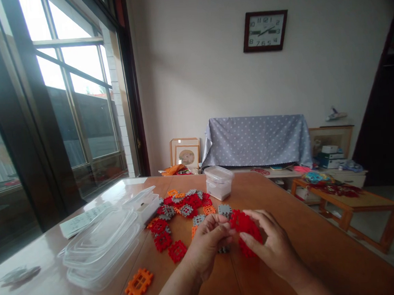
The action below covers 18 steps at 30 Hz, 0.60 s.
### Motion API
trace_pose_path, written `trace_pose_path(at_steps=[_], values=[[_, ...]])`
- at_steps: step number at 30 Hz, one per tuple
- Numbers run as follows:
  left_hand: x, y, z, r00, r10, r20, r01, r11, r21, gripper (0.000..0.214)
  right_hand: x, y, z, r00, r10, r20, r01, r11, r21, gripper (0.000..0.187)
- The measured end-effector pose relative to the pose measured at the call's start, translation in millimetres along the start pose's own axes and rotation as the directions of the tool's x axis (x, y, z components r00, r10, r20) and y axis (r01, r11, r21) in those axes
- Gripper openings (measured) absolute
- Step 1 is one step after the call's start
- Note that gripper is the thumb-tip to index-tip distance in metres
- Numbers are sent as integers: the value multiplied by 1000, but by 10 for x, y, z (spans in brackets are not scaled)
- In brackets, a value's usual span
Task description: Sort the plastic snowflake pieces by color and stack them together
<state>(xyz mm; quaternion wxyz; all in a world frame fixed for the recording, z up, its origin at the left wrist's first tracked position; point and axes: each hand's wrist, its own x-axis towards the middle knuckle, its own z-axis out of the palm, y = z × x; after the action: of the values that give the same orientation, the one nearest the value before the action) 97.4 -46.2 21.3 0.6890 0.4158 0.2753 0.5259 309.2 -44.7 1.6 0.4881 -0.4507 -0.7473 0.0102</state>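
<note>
My right hand (pixel 272 241) curls around a joined group of red interlocking building pieces (pixel 247 235), thumb in front and fingers on the far side. Close against their left edge, my left hand (pixel 207 242) is closed in a pinch; what lies between its fingertips is hidden. Just beyond the hands are a grey piece (pixel 224 210) and an orange piece (pixel 209 209). A heap of red, grey and orange pieces (pixel 186 209) spreads over the table. Nearer to me lie a single red piece (pixel 177 251) and an orange window-like piece (pixel 139 284).
On the wooden table (pixel 265 192), stacked clear plastic containers (pixel 100 246) stand left, beside an open box (pixel 149 206) and a printed sheet (pixel 83 219). A lidded clear box (pixel 219 183) stands at the back. A clear plastic packet (pixel 20 274) lies far left.
</note>
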Motion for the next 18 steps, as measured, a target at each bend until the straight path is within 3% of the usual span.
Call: trace_pose_path(at_steps=[5,8,18], values=[[42,121,-110,991,79,-105,-68,993,101,35,67,354,-226,986,135,99,-141,989,51,40],[81,170,-189,980,107,-168,-80,984,159,34,74,492,-283,974,146,176,-160,985,65,39],[127,220,-344,962,168,-217,-127,973,193,31,40,568,-241,948,130,290,-148,988,41,40]])
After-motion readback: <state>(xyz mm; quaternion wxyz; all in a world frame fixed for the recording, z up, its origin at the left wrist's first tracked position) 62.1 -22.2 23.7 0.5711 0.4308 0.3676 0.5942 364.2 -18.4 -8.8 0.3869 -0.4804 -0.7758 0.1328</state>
